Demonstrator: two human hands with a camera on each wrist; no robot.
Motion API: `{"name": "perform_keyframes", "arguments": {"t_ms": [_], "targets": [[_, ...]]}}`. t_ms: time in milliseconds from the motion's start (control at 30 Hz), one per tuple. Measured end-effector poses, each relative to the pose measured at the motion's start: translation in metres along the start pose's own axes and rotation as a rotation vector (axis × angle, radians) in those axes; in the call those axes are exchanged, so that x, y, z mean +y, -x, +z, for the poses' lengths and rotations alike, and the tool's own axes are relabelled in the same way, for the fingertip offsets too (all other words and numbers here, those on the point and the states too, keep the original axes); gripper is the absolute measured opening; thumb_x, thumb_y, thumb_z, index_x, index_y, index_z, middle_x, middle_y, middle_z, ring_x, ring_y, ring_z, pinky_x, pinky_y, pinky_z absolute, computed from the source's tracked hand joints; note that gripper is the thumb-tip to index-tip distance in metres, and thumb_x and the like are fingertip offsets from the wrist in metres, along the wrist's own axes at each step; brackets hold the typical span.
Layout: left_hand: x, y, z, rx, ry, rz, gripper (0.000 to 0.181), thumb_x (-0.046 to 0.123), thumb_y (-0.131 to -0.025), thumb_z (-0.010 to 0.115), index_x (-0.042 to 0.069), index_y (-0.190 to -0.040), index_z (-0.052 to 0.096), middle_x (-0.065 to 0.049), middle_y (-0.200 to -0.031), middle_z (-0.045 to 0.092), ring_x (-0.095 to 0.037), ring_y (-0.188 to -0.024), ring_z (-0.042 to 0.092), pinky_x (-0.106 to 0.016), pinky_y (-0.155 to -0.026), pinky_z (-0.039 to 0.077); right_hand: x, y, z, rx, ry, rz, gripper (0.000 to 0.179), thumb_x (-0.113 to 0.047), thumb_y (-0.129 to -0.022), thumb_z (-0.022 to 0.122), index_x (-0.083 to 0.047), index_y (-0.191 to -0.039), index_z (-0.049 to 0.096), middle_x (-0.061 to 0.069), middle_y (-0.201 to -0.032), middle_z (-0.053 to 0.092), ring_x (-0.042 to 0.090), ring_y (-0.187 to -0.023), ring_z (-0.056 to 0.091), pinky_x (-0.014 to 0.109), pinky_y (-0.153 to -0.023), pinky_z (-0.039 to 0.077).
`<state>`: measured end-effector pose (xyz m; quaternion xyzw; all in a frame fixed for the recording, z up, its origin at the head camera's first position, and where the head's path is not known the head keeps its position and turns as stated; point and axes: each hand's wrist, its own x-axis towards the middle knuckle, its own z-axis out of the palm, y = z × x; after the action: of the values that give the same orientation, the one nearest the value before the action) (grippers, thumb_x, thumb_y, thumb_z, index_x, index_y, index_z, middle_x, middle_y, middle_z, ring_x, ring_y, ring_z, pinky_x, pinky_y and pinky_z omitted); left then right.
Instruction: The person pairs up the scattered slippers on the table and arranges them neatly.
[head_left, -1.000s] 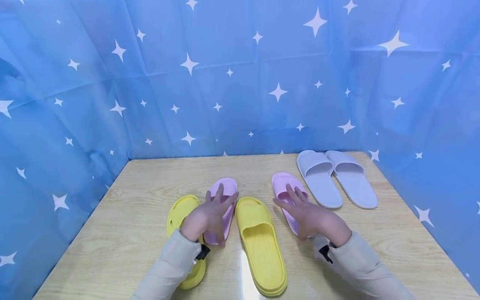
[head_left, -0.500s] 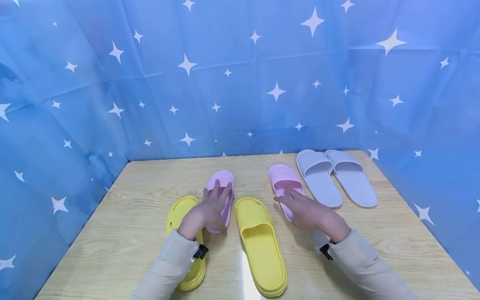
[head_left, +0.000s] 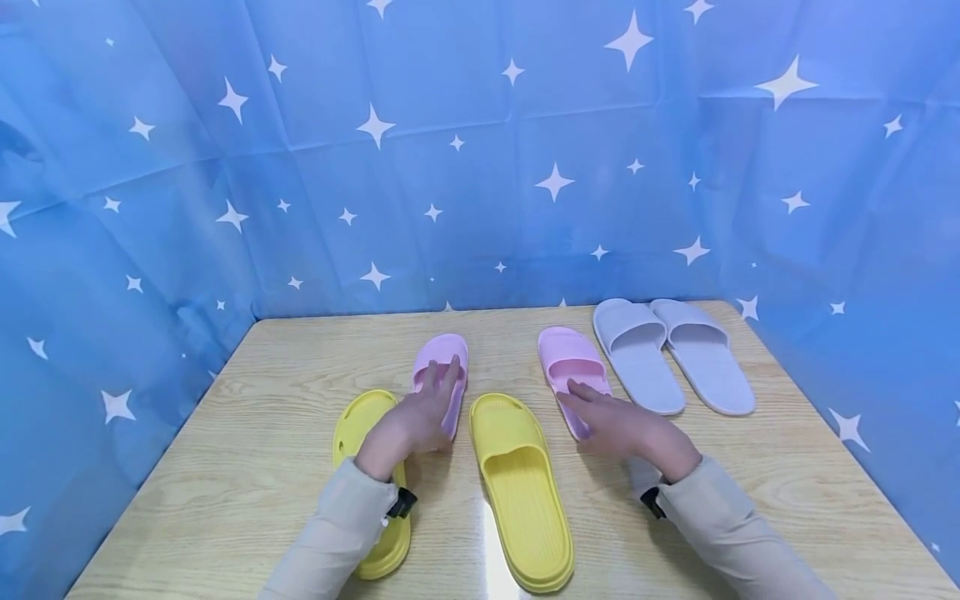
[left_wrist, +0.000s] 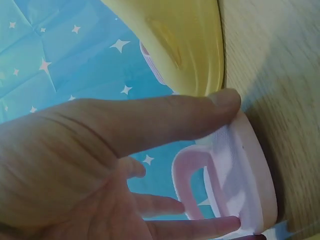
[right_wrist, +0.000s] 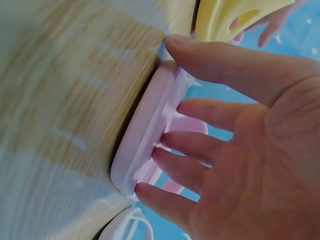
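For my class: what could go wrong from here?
The left sleeve hides part of the left yellow slipper in the head view and might brush it. The right pink slipper lies close to the pale pair, so a forward push by the right hand could bump them.

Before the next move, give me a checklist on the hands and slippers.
1. Left hand at the left pink, rubbery-looking slipper: ok.
2. Right hand at the right pink, rubbery-looking slipper: ok.
3. Pink slippers side by side: not ok, wide gap between.
4. Fingertip pressure on them: cannot tell.
5. Yellow, rubbery-looking, broad-strapped slippers together: not ok, set apart.
6. Pale lavender, open-backed slippers paired: ok, side by side near the far right corner.
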<state>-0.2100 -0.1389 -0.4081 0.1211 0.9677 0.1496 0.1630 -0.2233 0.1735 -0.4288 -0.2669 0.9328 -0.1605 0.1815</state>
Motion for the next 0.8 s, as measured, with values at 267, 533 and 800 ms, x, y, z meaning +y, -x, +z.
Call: {"name": "perform_keyframes", "arguments": {"t_ms": [267, 533, 800], "targets": [[0.0027, 0.0019, 0.0011, 0.033, -0.077, 0.091, 0.058, 0.013, -0.107, 0.049, 0.014, -0.162, 0.032, -0.024, -0.150, 0.050, -0.038, -0.116, 0.062, -0.052, -0.103, 0.052, 0.0016, 0.0013, -0.0002, -0.033, -0.011, 0.021, 0.077, -0.009, -0.094, 0.068, -0.006, -0.162, 0.031, 0.028, -0.170, 0.020, 0.051, -0.155, 0.023, 0.068, -0.121, 0.027], [-0.0010, -0.0020, 0.0046, -0.057, -0.063, 0.054, 0.063, 0.005, -0.101, 0.059, 0.013, -0.160, 0.039, -0.021, -0.167, 0.032, -0.043, -0.156, 0.029, -0.054, -0.127, 0.027, 0.0019, -0.0006, -0.0010, -0.048, 0.015, 0.036, 0.073, 0.001, -0.095, 0.054, -0.007, -0.163, 0.030, 0.026, -0.171, 0.018, 0.048, -0.156, 0.021, 0.065, -0.123, 0.027], [-0.0051, -0.0066, 0.0076, -0.083, -0.048, 0.052, 0.060, 0.010, -0.105, 0.051, 0.013, -0.163, 0.032, -0.019, -0.172, 0.020, -0.047, -0.159, 0.016, -0.056, -0.129, 0.021, 0.0052, -0.0006, -0.0019, -0.036, 0.000, 0.001, 0.074, 0.001, -0.093, 0.054, -0.001, -0.162, 0.029, 0.028, -0.170, 0.018, 0.048, -0.157, 0.018, 0.065, -0.125, 0.022]]}}
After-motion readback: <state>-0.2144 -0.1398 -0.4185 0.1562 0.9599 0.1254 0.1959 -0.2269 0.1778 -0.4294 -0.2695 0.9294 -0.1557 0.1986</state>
